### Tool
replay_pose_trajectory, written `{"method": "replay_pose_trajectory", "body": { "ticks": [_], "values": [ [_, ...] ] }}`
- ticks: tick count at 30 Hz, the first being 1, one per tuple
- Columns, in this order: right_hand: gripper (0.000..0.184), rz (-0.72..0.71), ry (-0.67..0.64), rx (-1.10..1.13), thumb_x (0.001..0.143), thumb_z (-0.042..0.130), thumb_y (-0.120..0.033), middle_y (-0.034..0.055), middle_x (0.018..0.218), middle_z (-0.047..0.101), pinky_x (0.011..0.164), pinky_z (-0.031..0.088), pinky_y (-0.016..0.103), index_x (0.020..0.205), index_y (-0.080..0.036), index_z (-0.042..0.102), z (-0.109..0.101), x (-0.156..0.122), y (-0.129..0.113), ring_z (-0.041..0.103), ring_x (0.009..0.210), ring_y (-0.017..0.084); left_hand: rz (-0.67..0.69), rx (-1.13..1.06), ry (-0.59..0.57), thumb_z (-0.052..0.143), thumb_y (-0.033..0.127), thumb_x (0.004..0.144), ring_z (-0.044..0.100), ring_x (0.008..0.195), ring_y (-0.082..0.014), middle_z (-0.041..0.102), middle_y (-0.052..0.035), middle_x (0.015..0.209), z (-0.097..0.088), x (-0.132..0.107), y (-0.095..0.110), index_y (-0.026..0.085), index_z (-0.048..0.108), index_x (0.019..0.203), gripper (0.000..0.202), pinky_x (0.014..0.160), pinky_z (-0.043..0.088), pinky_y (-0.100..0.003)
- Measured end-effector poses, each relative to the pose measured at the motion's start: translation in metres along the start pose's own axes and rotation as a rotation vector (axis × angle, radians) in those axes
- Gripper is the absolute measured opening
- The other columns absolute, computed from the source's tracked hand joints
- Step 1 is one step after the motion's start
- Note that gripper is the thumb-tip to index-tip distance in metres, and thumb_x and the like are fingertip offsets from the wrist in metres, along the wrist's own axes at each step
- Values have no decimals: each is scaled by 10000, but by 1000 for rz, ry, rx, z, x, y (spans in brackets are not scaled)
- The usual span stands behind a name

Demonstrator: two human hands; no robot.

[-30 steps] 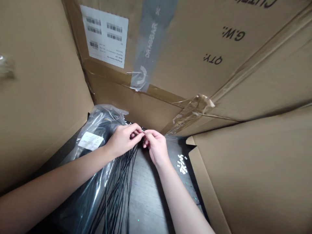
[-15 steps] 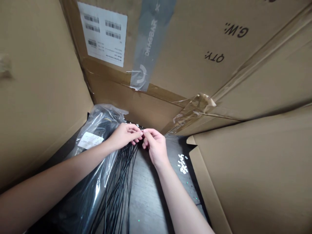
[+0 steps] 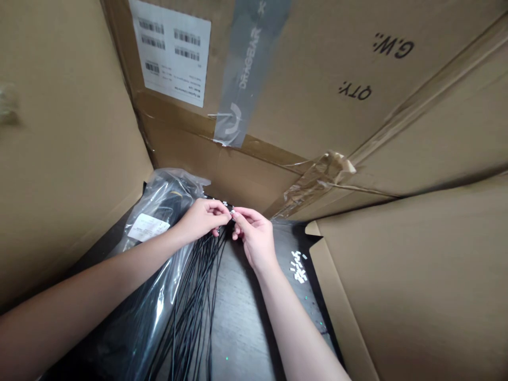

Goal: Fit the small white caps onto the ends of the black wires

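My left hand (image 3: 210, 217) and my right hand (image 3: 256, 235) meet fingertip to fingertip over the far end of a bundle of thin black cables (image 3: 194, 307). Between the fingertips shows a small white piece (image 3: 232, 212), pinched by my right thumb and forefinger. Thumb and forefinger of my left hand are also pressed together at its side; what they hold is hidden. Just beyond the hands lie a few small white bits (image 3: 224, 203), by the far cable ends. Left of the cables, under my left forearm, is a clear plastic bag (image 3: 190, 182) with more black cables inside.
A loose pile of small white pieces (image 3: 298, 269) lies on the dark tabletop (image 3: 242, 317) to the right. Cardboard walls surround the work: a left panel (image 3: 59, 132), a large taped box (image 3: 309, 106) behind, and a right panel (image 3: 416, 275). A white label (image 3: 148, 227) is on the bag.
The small white piece now shows more clearly between the fingertips. My left fingers have curled slightly; both hands stay in nearly the same place. The view has shifted a little.
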State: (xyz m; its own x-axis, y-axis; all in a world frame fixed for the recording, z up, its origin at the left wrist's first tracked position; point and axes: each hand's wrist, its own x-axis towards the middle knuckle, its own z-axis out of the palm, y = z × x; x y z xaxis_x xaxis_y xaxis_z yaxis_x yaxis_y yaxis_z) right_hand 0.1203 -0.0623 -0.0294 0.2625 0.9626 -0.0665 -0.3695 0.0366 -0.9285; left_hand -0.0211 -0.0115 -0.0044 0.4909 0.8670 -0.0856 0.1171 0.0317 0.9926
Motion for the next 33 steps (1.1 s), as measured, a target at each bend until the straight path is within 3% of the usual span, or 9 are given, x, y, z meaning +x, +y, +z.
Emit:
{"method": "replay_pose_trajectory", "body": {
  "ticks": [10, 17, 28, 33],
  "values": [
    [242, -13, -36, -42, 679, 807, -351, -41, 560, 592, 404, 411, 214, 823, -171, 735, -2, 2, 4, 457, 438, 71, -11, 2, 64, 675, 176, 689, 553, 421, -70, 602, 27, 573, -1, 2, -2, 109, 692, 726, 78, 421, 433, -174],
    [250, -8, -9, -8, 661, 816, -338, -25, 633, 624, 406, 412, 210, 816, -165, 723, -1, 1, 0, 461, 467, 68, 10, 42, 58, 655, 141, 684, 536, 422, -61, 607, 31, 568, -1, 0, -1, 115, 692, 707, 51, 417, 408, -165],
    [212, 8, -18, 13, 634, 826, -294, -50, 572, 577, 399, 407, 208, 751, -174, 696, 0, 0, -4, 452, 447, 67, -2, 38, 70, 668, 151, 677, 512, 417, -55, 604, 34, 545, -2, 0, -2, 110, 701, 730, 75, 414, 379, -162],
    [227, 11, -23, -31, 642, 817, -295, -29, 621, 621, 412, 414, 229, 810, -171, 730, 0, 0, -2, 452, 450, 70, -8, 29, 74, 651, 138, 662, 498, 418, -51, 585, 40, 539, 0, 0, 2, 113, 682, 693, 51, 414, 374, -161]
  ]
}}
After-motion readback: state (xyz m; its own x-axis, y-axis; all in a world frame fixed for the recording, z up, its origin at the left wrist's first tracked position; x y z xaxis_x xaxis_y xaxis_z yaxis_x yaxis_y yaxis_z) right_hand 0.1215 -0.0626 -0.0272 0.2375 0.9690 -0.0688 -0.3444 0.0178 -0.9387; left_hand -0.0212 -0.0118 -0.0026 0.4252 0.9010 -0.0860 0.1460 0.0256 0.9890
